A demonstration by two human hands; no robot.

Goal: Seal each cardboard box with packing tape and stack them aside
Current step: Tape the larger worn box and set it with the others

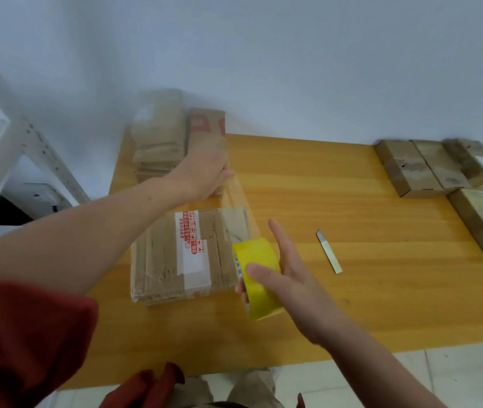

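The right hand (290, 278) grips the yellow roll (258, 254), thumb on top and index finger straight. The left hand (205, 172), out by the far stack (159, 136), seems to pinch the free end of the clear strip (238, 207), though blur hides its fingers. The strip hangs taut over the box (175, 254) lying flat on the bench (352, 304). It should be kept tight, lined up with the seam, lowered and pressed flat. The blade (329, 251) lies near for cutting.

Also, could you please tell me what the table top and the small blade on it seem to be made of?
The table top: likely wood or wood-look laminate, smooth orange-yellow with straight grain bands. The blade: apparently bare metal, thin, flat, pale grey with a slanted tip.
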